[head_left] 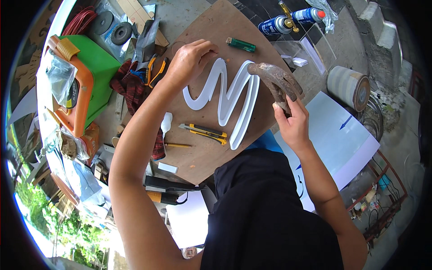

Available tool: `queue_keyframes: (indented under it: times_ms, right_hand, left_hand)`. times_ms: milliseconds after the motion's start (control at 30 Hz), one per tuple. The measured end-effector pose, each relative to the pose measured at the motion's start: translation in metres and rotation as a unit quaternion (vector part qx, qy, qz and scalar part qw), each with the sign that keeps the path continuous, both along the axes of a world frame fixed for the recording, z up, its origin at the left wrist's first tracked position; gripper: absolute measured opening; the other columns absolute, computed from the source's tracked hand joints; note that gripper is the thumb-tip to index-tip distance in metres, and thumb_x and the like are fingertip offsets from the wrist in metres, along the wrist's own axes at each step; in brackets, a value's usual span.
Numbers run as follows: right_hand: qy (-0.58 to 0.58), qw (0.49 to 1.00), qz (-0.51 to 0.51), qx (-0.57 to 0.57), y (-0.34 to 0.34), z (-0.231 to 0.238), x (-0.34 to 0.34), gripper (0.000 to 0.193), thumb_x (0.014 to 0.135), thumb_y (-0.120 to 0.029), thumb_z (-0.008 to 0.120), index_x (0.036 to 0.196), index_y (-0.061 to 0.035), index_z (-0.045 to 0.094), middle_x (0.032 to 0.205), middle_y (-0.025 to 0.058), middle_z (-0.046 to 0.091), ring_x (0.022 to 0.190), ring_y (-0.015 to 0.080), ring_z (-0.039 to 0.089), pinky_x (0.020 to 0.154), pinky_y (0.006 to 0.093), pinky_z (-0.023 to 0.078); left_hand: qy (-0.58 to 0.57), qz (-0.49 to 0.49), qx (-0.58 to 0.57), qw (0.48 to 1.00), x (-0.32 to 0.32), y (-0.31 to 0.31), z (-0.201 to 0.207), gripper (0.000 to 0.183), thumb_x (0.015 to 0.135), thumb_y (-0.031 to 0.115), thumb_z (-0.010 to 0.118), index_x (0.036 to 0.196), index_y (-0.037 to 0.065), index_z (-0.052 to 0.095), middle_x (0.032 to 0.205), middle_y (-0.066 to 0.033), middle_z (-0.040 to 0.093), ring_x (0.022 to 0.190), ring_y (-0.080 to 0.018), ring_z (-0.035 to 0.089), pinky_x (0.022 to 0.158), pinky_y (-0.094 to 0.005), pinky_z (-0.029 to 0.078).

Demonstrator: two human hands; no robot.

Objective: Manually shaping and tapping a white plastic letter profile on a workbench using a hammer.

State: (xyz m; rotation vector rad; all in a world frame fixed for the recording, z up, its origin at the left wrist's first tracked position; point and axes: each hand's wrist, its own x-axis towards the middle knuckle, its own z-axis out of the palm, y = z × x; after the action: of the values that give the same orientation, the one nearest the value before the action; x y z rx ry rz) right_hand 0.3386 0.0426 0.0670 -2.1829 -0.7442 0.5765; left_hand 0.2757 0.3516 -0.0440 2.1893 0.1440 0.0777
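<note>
My right hand (293, 123) is closed around the handle of a rusty claw hammer (274, 77), raised at the right side of the brown board (198, 155). The hammer head overlaps the right end of a white, curvy M-shaped strip piece (222, 101); whether they touch I cannot tell. Beyond the piece's left end, my left hand (194, 56) has its fingers curled together, and what they hold, if anything, is hidden. A green lighter (241, 45) lies beyond the piece. Nearer me are a yellow-black utility knife (204, 132), a small white bottle (166, 123) and a pencil (177, 145).
To the left stand a green-and-orange box (87, 76), dark red gloves (128, 85) and orange-handled pliers (155, 72). Blue spray cans (275, 25) with a brass torch nozzle sit at the far right. A white sheet (333, 148) and a striped can (346, 87) lie right.
</note>
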Motion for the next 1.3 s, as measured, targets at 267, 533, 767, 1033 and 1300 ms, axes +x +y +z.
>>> queue_keyframes:
  times_ms: [267,533,767,1033,1300]
  right_hand:
    - [-0.051,0.997,0.023,0.053,0.008,-0.006,-0.003,0.036,0.093,-0.001,0.067,0.127,0.0061,0.061,0.104,0.0195,0.065,0.086,0.0331,0.066,0.076,0.0392,0.054]
    - [-0.039,0.998,0.037,0.028,0.007,-0.004,-0.001,0.040,0.093,-0.002,0.068,0.130,0.0059,0.060,0.101,0.0179,0.064,0.085,0.0315,0.065,0.075,0.0382,0.053]
    - [-0.030,0.998,0.038,0.026,0.012,-0.006,0.000,0.040,0.092,-0.002,0.069,0.130,0.0052,0.060,0.096,0.0164,0.061,0.080,0.0306,0.062,0.071,0.0374,0.052]
    - [-0.067,0.994,0.066,0.047,0.039,-0.010,0.006,0.038,0.089,0.002,0.069,0.126,0.0086,0.060,0.098,0.0192,0.061,0.083,0.0340,0.065,0.073,0.0398,0.053]
    - [-0.091,0.991,0.100,0.022,0.058,-0.021,0.012,0.041,0.089,0.001,0.070,0.127,0.0086,0.059,0.100,0.0191,0.062,0.079,0.0357,0.068,0.068,0.0412,0.055]
  left_hand:
    - [-0.007,0.013,0.007,1.000,-0.005,-0.008,-0.003,0.011,0.094,0.008,0.070,0.103,0.002,0.071,0.095,-0.0128,0.071,0.083,-0.0315,0.069,0.075,-0.0381,0.055]
    - [0.001,0.034,-0.050,0.998,-0.011,-0.010,-0.009,0.010,0.096,0.007,0.068,0.104,0.001,0.071,0.096,-0.0127,0.072,0.085,-0.0297,0.070,0.078,-0.0371,0.056]
    - [-0.022,0.022,-0.044,0.999,-0.011,-0.008,-0.012,0.011,0.096,0.012,0.067,0.101,0.003,0.072,0.098,-0.0120,0.073,0.090,-0.0334,0.070,0.080,-0.0400,0.056]
    - [-0.033,-0.015,-0.033,0.999,-0.009,-0.004,-0.012,0.012,0.097,0.010,0.067,0.105,0.002,0.071,0.097,-0.0147,0.072,0.089,-0.0342,0.071,0.079,-0.0390,0.056]
    - [-0.039,-0.007,-0.018,0.999,-0.009,-0.005,-0.015,0.014,0.093,0.010,0.069,0.106,0.004,0.072,0.098,-0.0127,0.072,0.089,-0.0361,0.070,0.078,-0.0407,0.057]
